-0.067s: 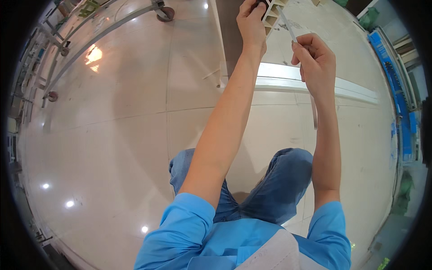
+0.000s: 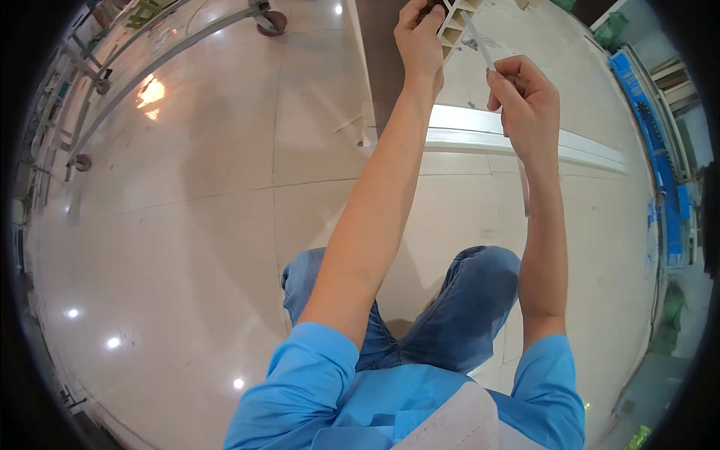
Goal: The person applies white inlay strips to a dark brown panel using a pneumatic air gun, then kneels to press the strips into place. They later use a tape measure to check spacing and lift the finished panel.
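At the top of the head view my left hand (image 2: 420,46) is closed round the edge of a cream hollow-celled panel (image 2: 451,33), with something dark showing between thumb and fingers. The panel's open cells face right. My right hand (image 2: 526,105) pinches a thin pale strip (image 2: 478,41) between thumb and fingers. The strip's far end reaches the panel's cells; whether it goes inside one I cannot tell. Below my right palm a narrow brownish length (image 2: 523,187) shows beside the wrist; its link to the strip is hidden.
A brown board (image 2: 381,64) stands left of my left hand. White metal profiles (image 2: 592,154) lie across the tiled floor beyond my knees. A wheeled metal trolley (image 2: 172,46) stands far left. Blue-wrapped lengths (image 2: 651,142) run along the right side.
The floor, trolley and right-side materials have shifted slightly left in the picture. Both hands keep nearly the same pose and grip.
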`<state>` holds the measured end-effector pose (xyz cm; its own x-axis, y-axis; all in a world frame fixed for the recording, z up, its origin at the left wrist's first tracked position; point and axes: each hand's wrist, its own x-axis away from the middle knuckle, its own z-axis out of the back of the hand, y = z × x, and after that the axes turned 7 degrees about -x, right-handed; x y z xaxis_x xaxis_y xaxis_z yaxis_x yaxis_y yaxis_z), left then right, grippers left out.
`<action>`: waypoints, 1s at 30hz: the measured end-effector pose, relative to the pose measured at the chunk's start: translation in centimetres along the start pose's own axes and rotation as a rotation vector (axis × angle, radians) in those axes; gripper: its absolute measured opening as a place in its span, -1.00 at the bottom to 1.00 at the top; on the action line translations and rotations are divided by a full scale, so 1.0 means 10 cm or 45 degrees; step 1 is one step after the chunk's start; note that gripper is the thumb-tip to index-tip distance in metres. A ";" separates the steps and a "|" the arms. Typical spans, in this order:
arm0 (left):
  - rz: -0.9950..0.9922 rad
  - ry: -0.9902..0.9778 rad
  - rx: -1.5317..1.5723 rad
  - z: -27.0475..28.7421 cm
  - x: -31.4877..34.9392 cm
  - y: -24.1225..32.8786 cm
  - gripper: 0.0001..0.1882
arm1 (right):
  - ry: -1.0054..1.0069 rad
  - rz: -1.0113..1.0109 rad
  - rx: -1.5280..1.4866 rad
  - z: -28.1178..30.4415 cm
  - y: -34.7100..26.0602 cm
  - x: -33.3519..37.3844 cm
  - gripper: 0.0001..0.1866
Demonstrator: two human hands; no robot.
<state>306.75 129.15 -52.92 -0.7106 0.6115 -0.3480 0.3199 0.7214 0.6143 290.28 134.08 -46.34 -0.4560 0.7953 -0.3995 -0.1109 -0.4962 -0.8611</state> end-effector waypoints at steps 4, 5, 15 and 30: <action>-0.127 -0.019 -0.226 0.01 0.01 -0.04 -0.64 | -0.026 -0.019 0.221 -0.08 -0.07 -0.08 -0.84; -0.186 -0.019 -0.331 0.00 0.00 -0.05 -0.64 | -0.019 -0.013 0.268 -0.08 -0.10 -0.09 -0.84; -0.143 -0.056 0.068 0.00 0.04 -0.13 -0.58 | 0.081 -0.107 0.426 -0.25 -0.20 -0.03 -0.88; -0.014 -0.159 -0.098 -0.06 -0.02 0.07 -0.36 | 0.165 -0.080 0.871 -0.42 -0.52 -0.13 -0.91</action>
<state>306.73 129.36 -52.03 -0.6288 0.6426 -0.4378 0.2602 0.7044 0.6604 295.17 137.07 -42.62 -0.3266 0.8435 -0.4264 -0.6840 -0.5223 -0.5092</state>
